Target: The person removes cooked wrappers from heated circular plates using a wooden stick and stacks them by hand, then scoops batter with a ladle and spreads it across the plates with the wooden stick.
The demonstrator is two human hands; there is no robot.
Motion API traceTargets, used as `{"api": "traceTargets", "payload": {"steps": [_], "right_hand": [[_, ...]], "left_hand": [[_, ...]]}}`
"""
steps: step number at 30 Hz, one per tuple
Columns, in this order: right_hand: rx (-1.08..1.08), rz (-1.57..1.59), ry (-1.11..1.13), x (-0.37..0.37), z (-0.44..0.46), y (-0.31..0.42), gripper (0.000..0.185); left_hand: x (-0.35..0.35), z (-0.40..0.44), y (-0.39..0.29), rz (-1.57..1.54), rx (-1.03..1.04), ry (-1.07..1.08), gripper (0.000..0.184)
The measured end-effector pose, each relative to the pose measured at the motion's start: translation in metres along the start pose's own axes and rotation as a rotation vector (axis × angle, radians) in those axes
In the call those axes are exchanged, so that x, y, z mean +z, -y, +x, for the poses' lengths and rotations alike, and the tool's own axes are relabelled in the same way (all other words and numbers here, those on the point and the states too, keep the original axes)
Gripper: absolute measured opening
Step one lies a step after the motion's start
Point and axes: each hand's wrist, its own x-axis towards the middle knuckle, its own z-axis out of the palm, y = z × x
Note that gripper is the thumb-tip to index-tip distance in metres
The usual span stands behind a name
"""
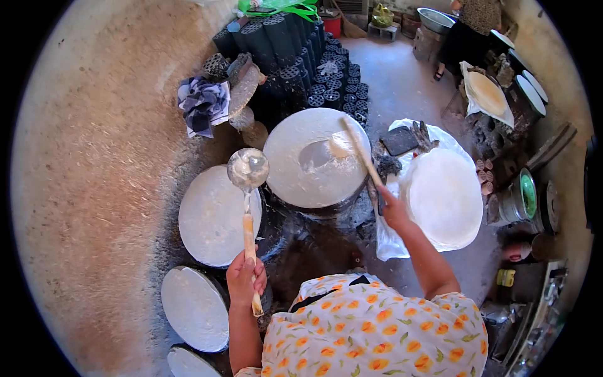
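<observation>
My left hand [245,276] is closed around the wooden handle of a metal ladle [248,168], its bowl raised at the left edge of a round griddle [289,138]. Pale residue coats the bowl. In my right hand [396,210] is a wooden stick [361,151], slanting over the griddle's right side. Beneath the stick lies a whitish patch of batter [341,144], beside a wet grey smear. A thick stack of round white sheets [443,198] rests on plastic wrap, to the right of my right hand.
Another round white-topped griddle [217,217] stands at left, with more [195,308] below it. Black perforated coal briquettes [292,81] are piled behind. A dark flat block [399,140] lies near the stack. At upper right, a person [477,25] stands near another sheet-covered board [487,94].
</observation>
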Motion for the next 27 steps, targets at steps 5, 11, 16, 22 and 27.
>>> {"api": "traceTargets", "payload": {"steps": [5, 11, 16, 22, 27], "right_hand": [[0.054, -0.031, 0.243, 0.037, -0.013, 0.065, 0.063], [-0.105, 0.055, 0.039, 0.019, -0.008, 0.025, 0.066], [0.032, -0.07, 0.21, 0.052, -0.019, 0.08, 0.066], [-0.189, -0.07, 0.146, 0.039, 0.009, 0.048, 0.061], [-0.055, 0.089, -0.065, 0.02, 0.039, 0.048, 0.061]], "left_hand": [[0.013, 0.017, 0.009, -0.021, -0.066, 0.033, 0.027], [0.007, 0.01, -0.003, 0.059, -0.034, -0.009, 0.019], [0.008, 0.019, 0.005, 0.096, -0.05, 0.001, 0.014], [0.01, 0.019, 0.001, 0.16, -0.06, -0.005, 0.017], [-0.003, 0.034, 0.013, 0.273, -0.086, 0.032, 0.018]]}}
